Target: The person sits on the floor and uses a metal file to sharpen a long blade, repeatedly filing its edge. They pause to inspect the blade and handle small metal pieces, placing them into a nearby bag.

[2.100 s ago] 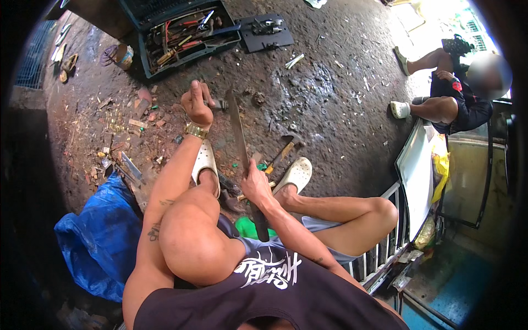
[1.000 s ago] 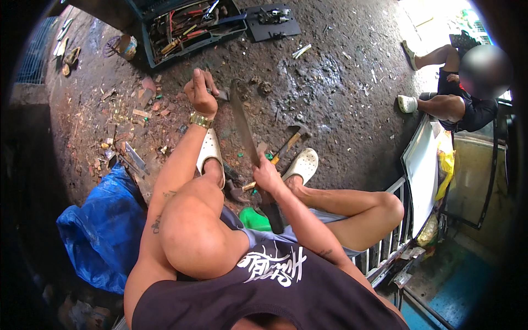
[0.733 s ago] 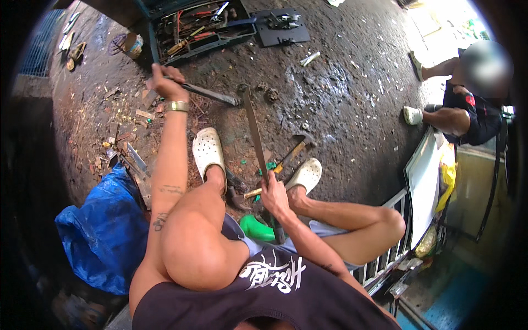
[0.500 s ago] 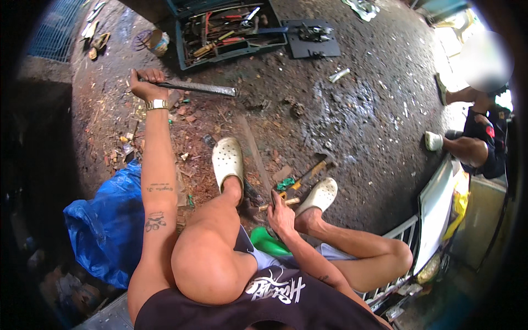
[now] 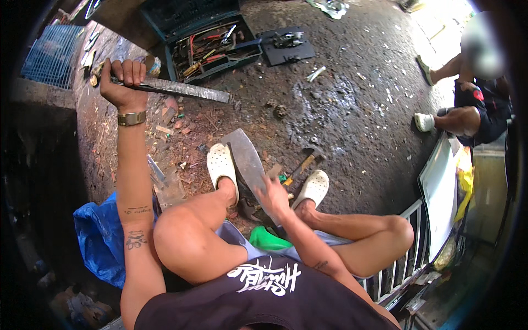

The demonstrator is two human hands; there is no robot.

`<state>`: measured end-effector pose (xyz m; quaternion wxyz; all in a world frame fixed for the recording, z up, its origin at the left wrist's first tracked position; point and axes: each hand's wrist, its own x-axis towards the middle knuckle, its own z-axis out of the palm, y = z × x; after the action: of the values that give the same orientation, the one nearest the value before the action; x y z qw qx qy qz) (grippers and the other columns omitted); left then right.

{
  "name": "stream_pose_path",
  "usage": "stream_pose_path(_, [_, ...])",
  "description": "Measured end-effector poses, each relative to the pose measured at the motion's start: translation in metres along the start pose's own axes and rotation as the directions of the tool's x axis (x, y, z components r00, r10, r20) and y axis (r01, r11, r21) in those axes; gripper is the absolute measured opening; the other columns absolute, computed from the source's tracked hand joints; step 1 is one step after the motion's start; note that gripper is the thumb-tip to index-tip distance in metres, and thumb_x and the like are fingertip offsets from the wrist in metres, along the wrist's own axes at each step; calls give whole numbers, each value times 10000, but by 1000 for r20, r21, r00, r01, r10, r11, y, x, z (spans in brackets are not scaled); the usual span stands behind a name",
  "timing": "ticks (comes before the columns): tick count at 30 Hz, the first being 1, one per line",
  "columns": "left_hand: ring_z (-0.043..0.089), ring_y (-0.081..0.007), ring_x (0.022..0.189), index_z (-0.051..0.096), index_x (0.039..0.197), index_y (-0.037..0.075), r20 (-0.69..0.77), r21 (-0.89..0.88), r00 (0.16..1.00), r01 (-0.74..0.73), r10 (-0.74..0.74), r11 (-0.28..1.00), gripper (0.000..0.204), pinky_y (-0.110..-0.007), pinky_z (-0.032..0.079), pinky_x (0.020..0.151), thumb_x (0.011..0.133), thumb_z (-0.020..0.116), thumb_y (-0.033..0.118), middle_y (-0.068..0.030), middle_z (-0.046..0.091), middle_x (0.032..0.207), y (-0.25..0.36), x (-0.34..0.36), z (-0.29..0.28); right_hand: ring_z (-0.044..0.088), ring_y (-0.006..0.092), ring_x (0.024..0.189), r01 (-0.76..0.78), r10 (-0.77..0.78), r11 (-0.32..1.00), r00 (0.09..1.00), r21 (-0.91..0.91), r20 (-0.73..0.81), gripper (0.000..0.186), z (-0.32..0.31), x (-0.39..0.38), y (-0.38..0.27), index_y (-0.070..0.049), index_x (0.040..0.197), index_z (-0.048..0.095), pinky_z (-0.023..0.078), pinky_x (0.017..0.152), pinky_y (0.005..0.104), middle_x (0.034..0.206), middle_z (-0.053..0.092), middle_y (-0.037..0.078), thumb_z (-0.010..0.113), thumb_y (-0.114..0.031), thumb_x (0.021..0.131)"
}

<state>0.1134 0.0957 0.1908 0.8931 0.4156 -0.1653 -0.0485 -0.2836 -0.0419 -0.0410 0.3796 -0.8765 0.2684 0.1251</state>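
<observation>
The left hand (image 5: 125,91) clenches a long, flat, silvery-dark bar (image 5: 187,89) at ten o'clock while the right hand (image 5: 273,198) grasps a broad grey metal blade (image 5: 247,158) pointing toward eleven, best angled clear of the nearby white perforated clog (image 5: 221,165).

A dark, rough floor (image 5: 374,143) carried an open toolbox (image 5: 257,54); a black plate (image 5: 275,57) lay just right of the toolbox, reddish debris (image 5: 185,131) nearer the wearer than the toolbox.

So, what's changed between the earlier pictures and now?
The left hand, still gripping the flat bar, moved leftward, away from the blade. The blade turned, showing its broad face. The right hand stayed at the blade; toolbox and hammer stayed put.
</observation>
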Motion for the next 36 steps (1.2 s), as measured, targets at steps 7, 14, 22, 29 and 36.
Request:
stream_pose_path(7, [282,-144,411,348,576,159,284,1,959,-3,3,1000,475,-287,285,489,1017,409,326,-3,302,464,67,-47,127,617,445,1058,439,-374,889,860,129,-346,738,-133,82,-84,-168,1497,369,520,878,514,1252,560,250,741,-299,873])
stream_pose_path(14, [274,-132,421,353,579,166,303,59,951,-78,57,995,466,-289,276,496,1011,422,328,10,299,475,103,-93,199,655,380,1041,572,-413,801,741,175,-530,614,-150,68,-116,-155,1386,504,521,866,452,1095,672,195,772,-215,837])
stream_pose_path(22, [265,-138,376,347,589,163,223,83,959,-196,174,977,488,-285,271,438,1033,381,361,7,293,455,107,-128,213,707,338,889,617,-298,727,678,300,-672,398,-137,64,-111,-99,1179,611,538,756,411,978,713,172,780,-147,823])
stream_pose_path(29, [258,-140,374,343,575,168,121,82,979,-174,163,981,486,-288,272,440,1015,405,364,2,284,446,111,-138,194,664,384,966,681,-461,702,657,208,-596,398,-144,60,-95,-63,1171,568,532,797,438,1074,674,180,763,-137,832])
stream_pose_path(36, [261,-131,383,333,575,166,200,144,970,-167,137,975,478,-276,263,449,1006,416,357,4,284,447,99,-144,189,624,426,998,772,-717,633,612,55,-333,404,-156,72,-80,-62,1165,537,514,821,490,1079,633,178,705,-307,892])
